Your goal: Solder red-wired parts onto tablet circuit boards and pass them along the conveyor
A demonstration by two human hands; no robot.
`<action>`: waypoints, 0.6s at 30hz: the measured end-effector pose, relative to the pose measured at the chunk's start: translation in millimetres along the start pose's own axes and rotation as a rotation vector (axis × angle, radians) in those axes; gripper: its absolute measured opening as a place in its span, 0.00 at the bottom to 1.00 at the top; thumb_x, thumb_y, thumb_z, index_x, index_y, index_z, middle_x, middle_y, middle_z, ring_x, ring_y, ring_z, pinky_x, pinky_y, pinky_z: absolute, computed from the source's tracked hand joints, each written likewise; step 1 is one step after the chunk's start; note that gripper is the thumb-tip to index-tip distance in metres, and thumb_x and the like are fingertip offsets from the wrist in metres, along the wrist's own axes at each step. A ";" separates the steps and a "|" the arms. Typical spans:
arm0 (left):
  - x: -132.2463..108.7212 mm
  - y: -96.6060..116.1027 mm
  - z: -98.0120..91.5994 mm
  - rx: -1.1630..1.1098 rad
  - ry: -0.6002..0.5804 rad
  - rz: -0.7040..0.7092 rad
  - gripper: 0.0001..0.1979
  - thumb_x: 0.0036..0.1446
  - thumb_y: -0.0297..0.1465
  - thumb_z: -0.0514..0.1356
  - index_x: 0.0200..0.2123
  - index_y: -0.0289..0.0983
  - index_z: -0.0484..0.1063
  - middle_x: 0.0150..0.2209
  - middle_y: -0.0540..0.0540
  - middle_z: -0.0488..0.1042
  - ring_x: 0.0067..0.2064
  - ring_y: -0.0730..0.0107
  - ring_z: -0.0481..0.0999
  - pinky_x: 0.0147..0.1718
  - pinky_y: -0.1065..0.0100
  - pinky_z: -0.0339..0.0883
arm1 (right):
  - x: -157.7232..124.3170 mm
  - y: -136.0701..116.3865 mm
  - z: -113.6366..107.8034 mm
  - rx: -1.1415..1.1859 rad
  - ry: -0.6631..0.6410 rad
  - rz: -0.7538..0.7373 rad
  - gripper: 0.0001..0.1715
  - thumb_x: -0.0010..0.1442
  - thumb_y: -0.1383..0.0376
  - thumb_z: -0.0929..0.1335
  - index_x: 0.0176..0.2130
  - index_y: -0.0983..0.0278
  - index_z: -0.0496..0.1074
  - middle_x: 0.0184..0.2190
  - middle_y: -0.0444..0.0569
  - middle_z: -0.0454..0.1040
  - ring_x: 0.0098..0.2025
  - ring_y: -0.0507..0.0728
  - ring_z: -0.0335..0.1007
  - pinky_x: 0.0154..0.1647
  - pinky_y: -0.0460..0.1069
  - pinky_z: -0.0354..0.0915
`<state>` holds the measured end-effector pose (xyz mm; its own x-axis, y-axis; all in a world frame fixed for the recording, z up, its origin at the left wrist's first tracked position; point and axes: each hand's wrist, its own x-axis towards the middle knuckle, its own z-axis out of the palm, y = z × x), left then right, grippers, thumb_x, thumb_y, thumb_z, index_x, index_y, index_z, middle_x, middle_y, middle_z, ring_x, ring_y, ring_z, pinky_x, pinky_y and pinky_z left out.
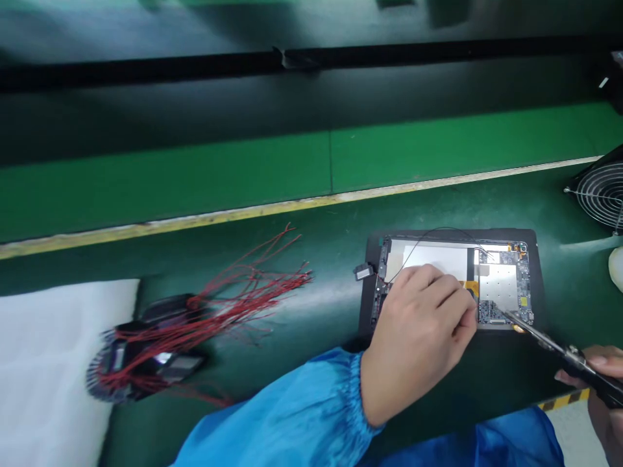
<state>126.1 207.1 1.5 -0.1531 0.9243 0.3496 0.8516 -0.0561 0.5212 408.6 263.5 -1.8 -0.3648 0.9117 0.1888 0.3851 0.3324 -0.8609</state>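
An opened tablet (499,282) lies on a dark pad (537,259), its circuit board and a white battery-like panel (433,256) exposed. My left hand (421,334) rests over the lower middle of it, fingers curled and closed; what they pinch, if anything, is hidden. My right hand (603,370), partly cut off at the right edge, grips the black handle of a soldering iron (549,340). The iron's thin metal tip reaches the board's lower part. A small black speaker (363,271) lies at the tablet's left edge, and a thin dark wire arches over the tablet.
To the left, a bundle of red wires (243,305) with black parts lies on the green bench mat (321,246). White foam sheeting (58,363) covers the far left. A fan with a wire guard (603,194) stands at right. Behind runs a raised green ledge (219,172).
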 end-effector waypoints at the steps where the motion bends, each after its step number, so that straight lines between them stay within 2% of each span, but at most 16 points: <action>1: 0.5 1.0 -0.2 0.012 -0.006 -0.006 0.11 0.66 0.23 0.59 0.29 0.37 0.72 0.30 0.49 0.75 0.37 0.62 0.68 0.40 0.59 0.62 | 0.0 -2.8 1.0 -0.008 -0.019 -0.004 0.15 0.60 0.54 0.73 0.45 0.56 0.81 0.37 0.56 0.79 0.32 0.71 0.79 0.27 0.61 0.74; 5: 2.6 3.3 -1.3 0.047 -0.047 -0.036 0.11 0.64 0.23 0.58 0.29 0.37 0.71 0.29 0.49 0.73 0.37 0.61 0.67 0.39 0.58 0.61 | 1.8 -13.1 9.8 0.024 0.041 0.051 0.13 0.62 0.53 0.72 0.44 0.55 0.81 0.36 0.53 0.78 0.30 0.67 0.78 0.27 0.58 0.71; 8: 3.4 3.7 -1.7 0.058 -0.065 -0.044 0.11 0.64 0.23 0.59 0.28 0.38 0.71 0.28 0.49 0.73 0.37 0.61 0.67 0.38 0.58 0.61 | 5.0 -14.2 13.5 0.025 0.015 0.042 0.13 0.62 0.53 0.73 0.44 0.55 0.81 0.36 0.52 0.79 0.31 0.66 0.77 0.27 0.57 0.72; 14: 3.2 2.5 1.4 0.065 -0.063 -0.040 0.11 0.64 0.23 0.58 0.27 0.38 0.70 0.28 0.49 0.72 0.36 0.61 0.66 0.37 0.58 0.61 | 14.1 -8.7 13.6 -0.049 -0.062 -0.094 0.14 0.61 0.53 0.73 0.44 0.56 0.81 0.37 0.51 0.80 0.29 0.63 0.78 0.20 0.51 0.72; 18: 4.0 3.9 0.0 0.076 -0.066 -0.044 0.12 0.64 0.23 0.57 0.27 0.38 0.69 0.28 0.49 0.71 0.35 0.61 0.66 0.37 0.57 0.61 | 13.3 -13.6 16.5 -0.052 -0.036 -0.058 0.13 0.62 0.53 0.74 0.44 0.55 0.81 0.37 0.49 0.80 0.32 0.62 0.78 0.26 0.52 0.73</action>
<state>128.8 210.6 4.9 -0.1598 0.9481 0.2748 0.8808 0.0112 0.4734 384.6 267.1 4.7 -0.4173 0.8818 0.2198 0.4054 0.3971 -0.8234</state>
